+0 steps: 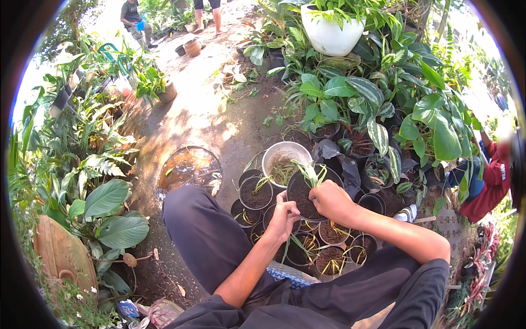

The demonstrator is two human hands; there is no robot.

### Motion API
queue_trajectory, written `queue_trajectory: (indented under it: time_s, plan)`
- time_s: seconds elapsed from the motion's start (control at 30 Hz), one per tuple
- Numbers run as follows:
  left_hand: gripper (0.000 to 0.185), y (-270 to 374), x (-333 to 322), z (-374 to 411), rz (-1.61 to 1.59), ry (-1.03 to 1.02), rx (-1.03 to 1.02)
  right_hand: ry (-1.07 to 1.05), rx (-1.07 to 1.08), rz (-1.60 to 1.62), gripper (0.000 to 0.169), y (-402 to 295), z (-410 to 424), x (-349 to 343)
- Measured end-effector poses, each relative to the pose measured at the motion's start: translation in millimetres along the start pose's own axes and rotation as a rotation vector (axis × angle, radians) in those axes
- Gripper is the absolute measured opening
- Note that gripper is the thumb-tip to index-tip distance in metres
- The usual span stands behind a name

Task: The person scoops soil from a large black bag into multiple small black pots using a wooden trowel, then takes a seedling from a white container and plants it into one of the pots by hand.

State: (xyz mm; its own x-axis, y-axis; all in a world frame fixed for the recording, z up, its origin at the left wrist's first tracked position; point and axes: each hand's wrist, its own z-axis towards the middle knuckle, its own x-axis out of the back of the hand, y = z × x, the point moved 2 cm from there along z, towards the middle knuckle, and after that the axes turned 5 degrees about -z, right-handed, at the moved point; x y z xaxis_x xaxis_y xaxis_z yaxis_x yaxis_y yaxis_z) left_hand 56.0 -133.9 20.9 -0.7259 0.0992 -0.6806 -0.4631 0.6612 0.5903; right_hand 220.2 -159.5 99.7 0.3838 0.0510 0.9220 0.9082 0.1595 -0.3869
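A large black pot (303,205) filled with dark soil is in front of me. My right hand (332,200) is closed around the lower end of a small pale-green leafy plant (309,172), its fingertips down by the soil. At the pot's near left rim is my left hand (284,217), with thumb and index finger close together; whether they pinch anything cannot be made out. Just beyond stands a whitish round pot (286,153) containing cut green plant pieces (283,172). Smaller black pots of soil, such as a pot with a thin seedling (255,193), crowd around and below my hands.
A round water-filled basin (190,170) lies left of my knee. Dense foliage plants (361,98) and a white planter (333,33) line the right. Farther off are a seated person (133,20) and another person's legs (207,16); a person in red (491,181) is at right.
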Motion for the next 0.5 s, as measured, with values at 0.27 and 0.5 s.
queue_trajectory:
  time_s: [0.27,0.5]
  plan:
    - [0.054,-1.6,-3.6,-1.6,-0.036,-0.017,0.047,0.053,0.03,-0.058,0.013,0.0,-0.1,0.2]
    - [0.054,1.1,-6.1,-2.9,-0.052,-0.034,0.038,0.04,0.001,-0.036,0.012,0.2,4.5,2.9]
